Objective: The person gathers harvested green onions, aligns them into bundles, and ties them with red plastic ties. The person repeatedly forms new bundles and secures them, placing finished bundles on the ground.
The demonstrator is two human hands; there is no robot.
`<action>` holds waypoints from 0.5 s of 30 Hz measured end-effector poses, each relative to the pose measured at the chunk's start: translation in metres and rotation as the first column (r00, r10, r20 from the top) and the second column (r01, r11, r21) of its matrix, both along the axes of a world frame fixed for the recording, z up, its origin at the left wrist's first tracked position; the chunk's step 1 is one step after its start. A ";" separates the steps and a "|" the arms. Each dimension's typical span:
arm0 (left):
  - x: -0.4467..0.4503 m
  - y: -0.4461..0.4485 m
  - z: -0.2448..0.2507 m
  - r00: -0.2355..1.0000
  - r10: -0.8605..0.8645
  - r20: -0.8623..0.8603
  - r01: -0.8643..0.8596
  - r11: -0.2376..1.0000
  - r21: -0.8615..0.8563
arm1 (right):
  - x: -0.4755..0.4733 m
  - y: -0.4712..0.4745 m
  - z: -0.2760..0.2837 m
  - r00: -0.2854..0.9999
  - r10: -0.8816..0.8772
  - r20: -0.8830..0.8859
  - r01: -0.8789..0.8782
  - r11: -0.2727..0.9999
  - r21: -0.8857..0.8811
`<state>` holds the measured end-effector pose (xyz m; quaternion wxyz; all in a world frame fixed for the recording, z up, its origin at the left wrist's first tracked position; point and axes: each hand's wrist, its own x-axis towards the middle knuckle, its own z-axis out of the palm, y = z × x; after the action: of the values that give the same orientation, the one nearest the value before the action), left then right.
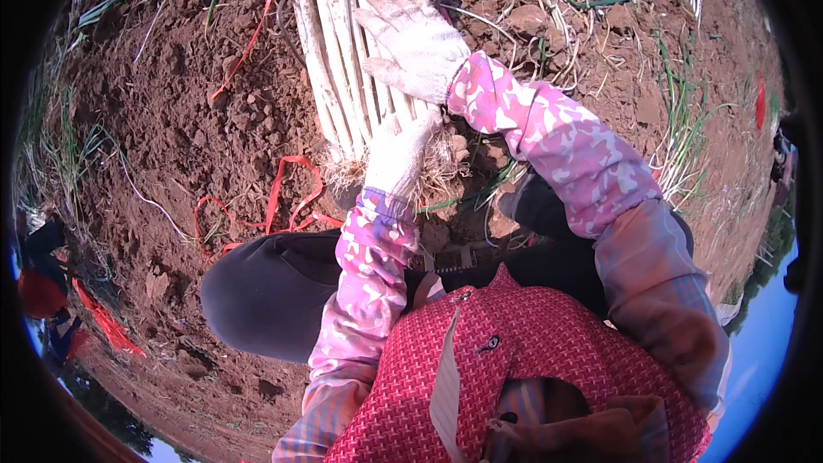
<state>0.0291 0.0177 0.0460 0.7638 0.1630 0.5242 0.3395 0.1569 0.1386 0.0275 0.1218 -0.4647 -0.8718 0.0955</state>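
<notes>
A bundle of long white-stalked onions, likely green onions or leeks (331, 45), lies on the soil in front of me, its roots (341, 170) towards me and its upper ends beyond the top of the view. My left hand (398, 148), in a white knit glove, rests on the stalks just above the roots; its fingertips are partly hidden. My right hand (415, 42), in a soiled white glove, lies flat across the stalks farther up, fingers spread and pointing left. Neither hand visibly closes round the bundle.
Red plastic ribbon (276, 199) lies loose on the brown soil by my bent knee (270, 296); another strand is left of the stalks. Loose thin onions (681, 141) lie at the right. More red ribbon (106, 318) and a partly visible person (45, 283) are at the far left.
</notes>
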 end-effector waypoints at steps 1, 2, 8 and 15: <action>-0.003 -0.008 0.002 0.978 0.058 0.201 -0.039 0.995 -0.094 | 0.001 -0.009 -0.011 0.996 0.003 -0.084 0.003 0.997 0.071; -0.001 -0.006 0.000 0.977 0.122 0.175 -0.104 0.989 -0.107 | 0.000 -0.009 -0.021 0.990 0.007 -0.138 0.011 0.992 0.128; -0.013 -0.087 0.026 0.760 0.465 0.453 -0.338 0.880 -0.334 | -0.007 -0.002 -0.045 0.991 -0.053 -0.124 0.082 0.967 0.242; 0.007 -0.069 0.019 0.797 0.331 0.506 -0.332 0.939 -0.090 | -0.010 -0.016 -0.041 0.987 -0.082 -0.138 0.112 0.967 0.228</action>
<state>0.0363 -0.0511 0.0647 0.8040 -0.0263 0.3212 0.4998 0.1467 0.1227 -0.0140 0.2360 -0.4822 -0.8435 0.0151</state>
